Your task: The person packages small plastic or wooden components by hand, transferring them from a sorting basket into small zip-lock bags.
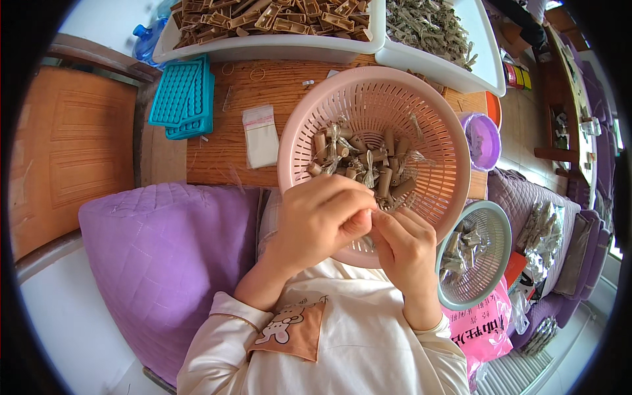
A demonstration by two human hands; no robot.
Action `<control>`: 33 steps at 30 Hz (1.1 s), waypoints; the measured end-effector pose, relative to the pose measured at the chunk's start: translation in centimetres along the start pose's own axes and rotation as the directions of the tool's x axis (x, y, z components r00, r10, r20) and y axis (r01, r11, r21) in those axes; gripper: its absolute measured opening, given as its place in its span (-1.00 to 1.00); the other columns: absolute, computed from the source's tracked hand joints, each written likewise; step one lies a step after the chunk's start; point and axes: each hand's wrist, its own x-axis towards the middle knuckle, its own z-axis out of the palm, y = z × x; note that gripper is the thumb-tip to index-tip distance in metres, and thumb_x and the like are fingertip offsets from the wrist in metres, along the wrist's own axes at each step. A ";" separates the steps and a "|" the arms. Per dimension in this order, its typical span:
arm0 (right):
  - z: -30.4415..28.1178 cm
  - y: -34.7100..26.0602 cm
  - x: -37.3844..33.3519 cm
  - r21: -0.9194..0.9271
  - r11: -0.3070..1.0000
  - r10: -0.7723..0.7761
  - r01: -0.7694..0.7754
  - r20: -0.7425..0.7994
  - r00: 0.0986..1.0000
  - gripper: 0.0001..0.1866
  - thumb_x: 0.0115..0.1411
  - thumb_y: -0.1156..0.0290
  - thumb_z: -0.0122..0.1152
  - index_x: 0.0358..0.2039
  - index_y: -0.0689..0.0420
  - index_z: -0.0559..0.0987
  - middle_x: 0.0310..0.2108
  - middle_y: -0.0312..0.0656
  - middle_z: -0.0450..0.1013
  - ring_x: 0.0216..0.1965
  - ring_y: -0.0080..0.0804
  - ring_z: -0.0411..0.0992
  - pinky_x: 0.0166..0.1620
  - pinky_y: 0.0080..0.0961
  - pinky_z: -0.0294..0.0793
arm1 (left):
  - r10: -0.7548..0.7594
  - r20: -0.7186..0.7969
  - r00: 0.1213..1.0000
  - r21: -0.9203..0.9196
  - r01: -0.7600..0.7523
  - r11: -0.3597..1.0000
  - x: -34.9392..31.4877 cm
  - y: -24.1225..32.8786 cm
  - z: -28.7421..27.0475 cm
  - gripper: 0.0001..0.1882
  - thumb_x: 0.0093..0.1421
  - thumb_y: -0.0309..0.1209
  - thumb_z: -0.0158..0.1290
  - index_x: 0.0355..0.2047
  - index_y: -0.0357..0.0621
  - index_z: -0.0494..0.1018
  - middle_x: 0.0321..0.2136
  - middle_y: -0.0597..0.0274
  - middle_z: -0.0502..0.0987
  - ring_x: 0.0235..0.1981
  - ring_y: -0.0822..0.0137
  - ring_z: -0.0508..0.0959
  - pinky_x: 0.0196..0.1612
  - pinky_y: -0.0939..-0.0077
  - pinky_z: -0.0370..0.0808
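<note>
My left hand [321, 216] and my right hand [407, 245] meet over the near side of a pink slotted plastic basket [457, 141]. Both have curled fingers, with thumbs and fingertips pinched close together. Whatever lies between the fingertips is too small or too hidden to make out. Inside the basket, just beyond my hands, is a pile of small brown cylinders [390, 141]. Bits of clear twisted plastic wrap [416, 125] show among them. My hands hide the nearest part of the pile.
White bins at the back hold brown plastic parts [289, 18] and small wrapped pieces [428, 33]. Left on the wooden table [227, 161] are teal trays [181, 95] and clear bags [261, 137]. A purple tub [488, 141] and grey-green basket [503, 253] stand right.
</note>
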 end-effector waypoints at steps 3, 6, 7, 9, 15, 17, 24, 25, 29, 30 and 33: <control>-0.5 -0.1 0.1 0.054 0.997 0.048 -0.049 0.012 0.999 -0.81 -0.11 0.61 0.15 -0.39 0.28 0.52 -0.68 -0.18 0.35 -0.68 -0.37 0.28 -0.57 -0.56 0.25 | -0.228 -0.034 0.973 -0.269 0.211 0.940 -0.1 -0.1 -0.4 -0.98 -0.01 -0.52 0.01 -0.53 -0.18 0.42 -0.47 0.21 0.49 -0.62 0.45 0.44 -0.58 0.66 0.37; -1.2 -0.1 -0.8 0.174 0.965 0.206 -0.195 -0.049 0.977 -0.81 -0.07 0.59 0.17 -0.36 0.21 0.55 -0.66 -0.22 0.38 -0.64 -0.44 0.33 -0.56 -0.54 0.32 | -0.579 -0.253 0.775 -0.633 0.320 0.705 -0.5 -3.0 -1.5 -0.92 0.12 -0.51 -0.14 -0.46 -0.21 0.35 -0.37 0.12 0.48 -0.69 0.56 0.34 -0.65 0.77 0.24; -1.0 0.4 -1.4 0.321 0.917 0.273 -0.237 -0.070 0.960 -0.83 -0.01 0.56 0.14 -0.34 0.21 0.56 -0.64 -0.24 0.38 -0.65 -0.53 0.29 -0.57 -0.61 0.26 | -0.586 -0.321 0.744 -0.678 0.252 0.691 -0.3 -3.6 -2.4 -0.93 0.12 -0.54 -0.18 -0.43 -0.21 0.32 -0.35 0.10 0.47 -0.71 0.57 0.30 -0.67 0.77 0.21; -1.3 0.8 -1.3 0.423 0.863 0.321 -0.275 -0.041 0.946 -0.82 0.06 0.45 0.10 -0.33 0.27 0.54 -0.61 -0.25 0.39 -0.62 -0.61 0.26 -0.54 -0.68 0.21 | -0.586 -0.424 0.690 -0.686 0.178 0.705 0.1 -2.9 -3.0 -0.89 0.16 -0.56 -0.27 -0.35 -0.22 0.26 -0.41 0.06 0.44 -0.70 0.53 0.30 -0.66 0.74 0.23; -0.6 1.5 -1.3 0.706 0.667 0.322 -0.238 0.015 0.946 -0.76 0.13 0.39 0.06 -0.25 0.27 0.53 -0.57 -0.29 0.37 -0.62 -0.70 0.22 -0.57 -0.73 0.16 | -0.293 -0.031 0.956 -0.625 0.210 0.752 -1.7 -1.1 0.2 -0.82 0.15 -0.40 -0.16 -0.29 -0.26 0.30 -0.51 0.14 0.47 -0.54 0.46 0.44 -0.44 0.67 0.38; -0.5 0.9 -1.2 0.787 0.554 0.335 -0.272 0.089 0.938 -0.75 0.14 0.39 0.05 -0.25 0.30 0.52 -0.55 -0.30 0.41 -0.62 -0.74 0.22 -0.58 -0.74 0.17 | -0.279 0.075 0.957 -0.567 0.271 0.778 -1.2 -0.2 0.1 -0.80 0.13 -0.39 -0.10 -0.31 -0.28 0.35 -0.54 0.15 0.47 -0.54 0.46 0.46 -0.43 0.67 0.39; -0.1 1.1 -1.9 0.715 0.612 0.401 -0.338 0.089 0.912 -0.73 0.15 0.38 0.03 -0.24 0.31 0.50 -0.54 -0.27 0.45 -0.67 -0.79 0.20 -0.59 -0.79 0.17 | -0.523 0.265 0.810 -0.401 0.586 0.704 -1.0 2.2 -0.3 -0.88 0.05 -0.49 -0.01 -0.40 -0.29 0.43 -0.62 0.20 0.48 -0.54 0.47 0.50 -0.44 0.59 0.45; 0.2 1.3 -2.3 0.884 0.347 0.457 -0.313 0.133 0.880 -0.75 0.13 0.40 0.04 -0.26 0.31 0.50 -0.54 -0.26 0.45 -0.68 -0.78 0.18 -0.61 -0.80 0.14 | -0.513 0.243 0.823 -0.341 0.568 0.749 -1.0 2.4 -0.3 -0.88 0.04 -0.52 0.00 -0.38 -0.28 0.42 -0.58 0.18 0.48 -0.51 0.44 0.52 -0.42 0.59 0.46; 1.5 2.8 -2.3 0.972 -0.213 0.361 -0.103 0.176 0.916 -0.72 0.11 0.28 -0.03 -0.56 0.25 0.40 -0.62 -0.20 0.32 -0.72 -0.62 0.14 -0.66 -0.70 0.06 | 0.219 0.081 0.972 0.082 -0.225 0.971 -1.5 1.9 0.3 -0.74 -0.10 -0.49 0.08 -0.32 -0.19 0.41 -0.44 0.26 0.42 -0.36 0.37 0.49 -0.39 0.59 0.49; 1.6 2.9 -2.1 0.917 -0.398 0.239 -0.015 0.120 0.964 -0.68 0.10 0.23 -0.08 -0.64 0.22 0.34 -0.65 -0.19 0.28 -0.71 -0.57 0.15 -0.66 -0.66 0.06 | 0.221 0.082 0.972 0.079 -0.227 0.971 -1.5 1.8 0.3 -0.74 -0.10 -0.49 0.08 -0.32 -0.19 0.41 -0.44 0.26 0.42 -0.36 0.37 0.49 -0.39 0.59 0.49; 0.3 4.6 -3.5 1.000 0.009 0.317 0.022 -0.024 0.948 -0.69 0.12 0.25 -0.14 -0.66 0.16 0.27 -0.71 -0.26 0.17 -0.74 -0.52 0.05 -0.66 -0.63 0.03 | 0.389 0.147 0.910 0.126 -0.407 0.905 -2.0 0.5 0.2 -0.73 -0.12 -0.50 0.09 -0.32 -0.17 0.43 -0.45 0.30 0.44 -0.43 0.36 0.49 -0.42 0.58 0.48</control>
